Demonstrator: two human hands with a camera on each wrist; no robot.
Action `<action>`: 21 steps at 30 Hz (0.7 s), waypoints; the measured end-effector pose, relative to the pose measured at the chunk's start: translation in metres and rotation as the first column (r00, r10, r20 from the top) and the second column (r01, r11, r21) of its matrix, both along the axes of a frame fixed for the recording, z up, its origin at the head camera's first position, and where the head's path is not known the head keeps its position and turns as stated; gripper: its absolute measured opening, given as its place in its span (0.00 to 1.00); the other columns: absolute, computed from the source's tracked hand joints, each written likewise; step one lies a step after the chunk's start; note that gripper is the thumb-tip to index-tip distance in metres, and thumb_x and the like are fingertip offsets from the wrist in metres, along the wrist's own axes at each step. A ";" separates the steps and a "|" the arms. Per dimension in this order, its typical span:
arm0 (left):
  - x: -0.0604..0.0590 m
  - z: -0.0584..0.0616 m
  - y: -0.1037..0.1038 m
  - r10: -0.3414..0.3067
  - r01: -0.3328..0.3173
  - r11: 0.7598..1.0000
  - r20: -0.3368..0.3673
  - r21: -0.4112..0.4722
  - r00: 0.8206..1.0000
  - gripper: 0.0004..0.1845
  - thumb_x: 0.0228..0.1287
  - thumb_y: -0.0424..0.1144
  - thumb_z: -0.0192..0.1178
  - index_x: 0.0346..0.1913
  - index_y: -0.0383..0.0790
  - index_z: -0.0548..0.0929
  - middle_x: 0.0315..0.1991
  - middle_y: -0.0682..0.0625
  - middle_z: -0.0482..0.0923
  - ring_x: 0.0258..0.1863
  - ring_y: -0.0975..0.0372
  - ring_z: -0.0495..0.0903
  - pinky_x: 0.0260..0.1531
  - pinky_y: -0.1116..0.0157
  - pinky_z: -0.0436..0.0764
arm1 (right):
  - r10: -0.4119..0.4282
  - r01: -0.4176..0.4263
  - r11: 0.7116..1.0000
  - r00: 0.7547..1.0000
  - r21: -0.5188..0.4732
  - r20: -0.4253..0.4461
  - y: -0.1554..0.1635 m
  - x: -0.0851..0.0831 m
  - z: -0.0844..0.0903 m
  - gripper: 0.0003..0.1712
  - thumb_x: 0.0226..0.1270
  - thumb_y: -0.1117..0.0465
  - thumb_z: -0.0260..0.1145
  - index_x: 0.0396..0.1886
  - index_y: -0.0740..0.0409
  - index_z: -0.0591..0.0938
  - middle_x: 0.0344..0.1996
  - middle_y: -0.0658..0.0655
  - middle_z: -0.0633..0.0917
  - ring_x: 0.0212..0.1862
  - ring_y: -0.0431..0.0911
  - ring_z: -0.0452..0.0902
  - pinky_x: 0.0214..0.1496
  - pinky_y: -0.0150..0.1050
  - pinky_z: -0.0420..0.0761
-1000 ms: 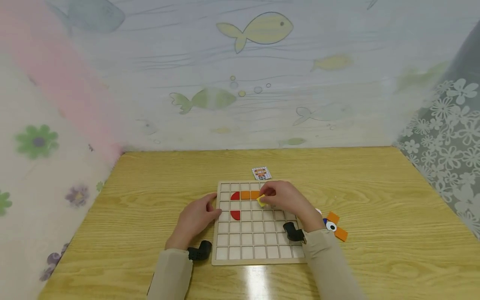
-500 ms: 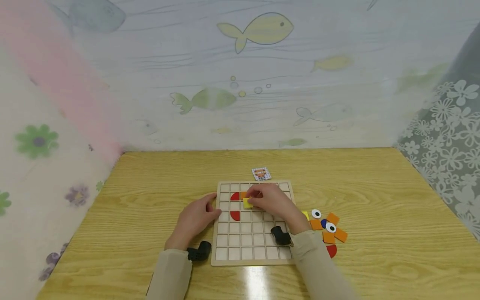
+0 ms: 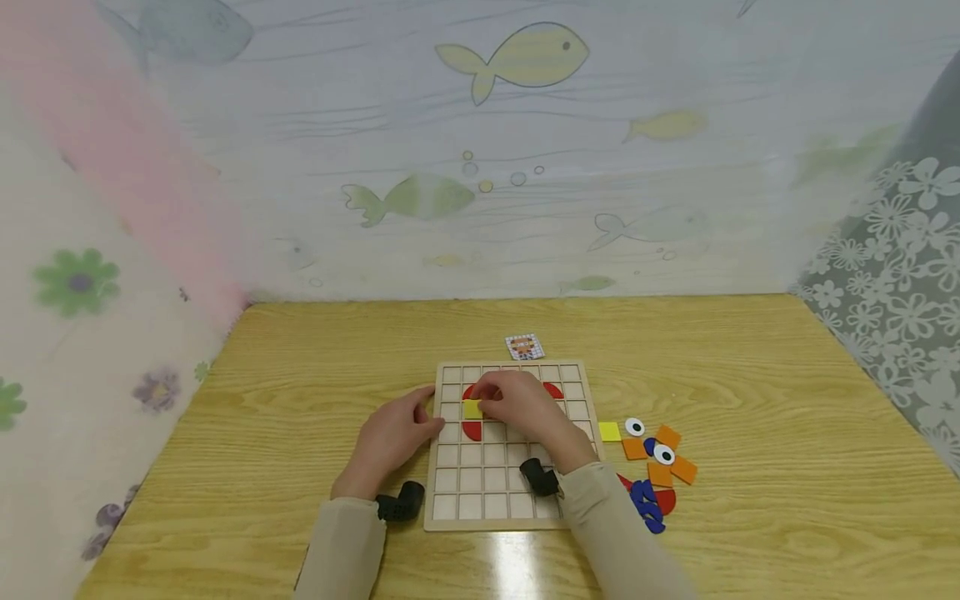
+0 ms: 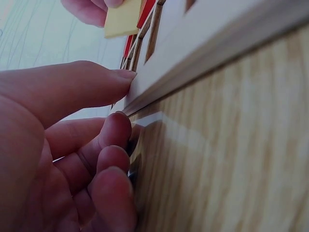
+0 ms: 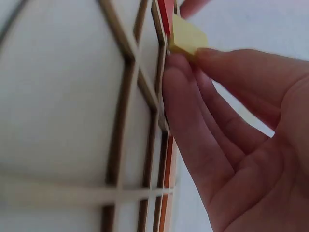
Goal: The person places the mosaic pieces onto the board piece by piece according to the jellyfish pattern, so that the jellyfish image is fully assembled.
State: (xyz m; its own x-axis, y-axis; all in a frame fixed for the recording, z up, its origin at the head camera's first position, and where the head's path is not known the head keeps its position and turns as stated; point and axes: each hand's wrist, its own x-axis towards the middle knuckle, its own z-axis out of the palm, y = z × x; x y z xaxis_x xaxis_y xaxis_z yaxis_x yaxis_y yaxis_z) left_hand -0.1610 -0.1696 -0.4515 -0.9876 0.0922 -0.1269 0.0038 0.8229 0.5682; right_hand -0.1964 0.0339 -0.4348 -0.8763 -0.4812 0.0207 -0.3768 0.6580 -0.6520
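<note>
In the head view a wooden grid board (image 3: pixel 495 479) lies on the table. My right hand (image 3: pixel 517 404) pinches a yellow square tile (image 3: pixel 472 409) between thumb and fingers, tilted in the right wrist view, over a cell between two red quarter-round tiles; the lower red tile (image 3: pixel 472 431) shows fully. Another red tile (image 3: pixel 553 390) sits in the upper row, right of the hand, which hides the cells between. My left hand (image 3: pixel 390 437) rests at the board's left edge; in the left wrist view its thumb (image 4: pixel 106 84) touches the rim and the other fingers bend loosely beside it.
Right of the board lie loose tiles: a yellow square (image 3: pixel 610 432), several orange squares (image 3: pixel 684 470), two white eye discs (image 3: pixel 634 427), a red piece (image 3: pixel 665 502) and several blue pieces (image 3: pixel 647 506). A small pattern card (image 3: pixel 524 347) lies behind the board, before a fish-printed wall (image 3: pixel 525 233).
My right hand has carried the yellow square tile leftward across the board, from right of the orange tiles to between the red ones. The left hand stays at the board's edge.
</note>
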 end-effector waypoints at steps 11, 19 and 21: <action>0.001 0.001 0.001 -0.005 0.005 1.000 -0.012 0.008 1.000 0.29 0.55 0.48 0.60 0.60 0.45 0.70 0.23 0.57 0.70 0.20 0.64 0.67 0.21 0.66 0.63 | -0.039 0.046 0.995 0.995 0.088 -0.088 -0.010 0.003 -0.005 0.03 0.56 0.62 0.63 0.30 0.48 0.81 0.26 0.42 0.79 0.31 0.39 0.72 0.35 0.34 0.71; 0.000 0.001 0.001 -0.006 0.006 1.000 -0.013 -0.004 1.000 0.29 0.55 0.48 0.59 0.60 0.45 0.69 0.23 0.57 0.70 0.21 0.64 0.67 0.22 0.66 0.64 | -0.036 0.046 0.995 0.993 0.090 -0.108 -0.011 0.004 -0.005 0.04 0.56 0.62 0.63 0.31 0.49 0.81 0.25 0.43 0.77 0.30 0.38 0.71 0.33 0.33 0.71; 0.000 0.000 0.001 -0.004 0.004 1.000 -0.010 -0.002 1.000 0.29 0.55 0.48 0.59 0.60 0.45 0.69 0.23 0.57 0.70 0.21 0.64 0.67 0.22 0.66 0.64 | -0.034 0.041 0.996 0.995 0.076 -0.096 -0.010 0.004 -0.005 0.04 0.56 0.62 0.63 0.31 0.49 0.81 0.25 0.42 0.77 0.30 0.38 0.71 0.34 0.33 0.71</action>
State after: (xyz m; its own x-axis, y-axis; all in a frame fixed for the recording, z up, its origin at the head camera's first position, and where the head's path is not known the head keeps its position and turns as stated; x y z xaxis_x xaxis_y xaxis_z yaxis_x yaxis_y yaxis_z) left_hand -0.1609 -0.1683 -0.4510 -0.9884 0.0964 -0.1177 0.0129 0.8238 0.5667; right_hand -0.1925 0.0240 -0.4400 -0.8898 -0.4513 0.0680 -0.4082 0.7203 -0.5609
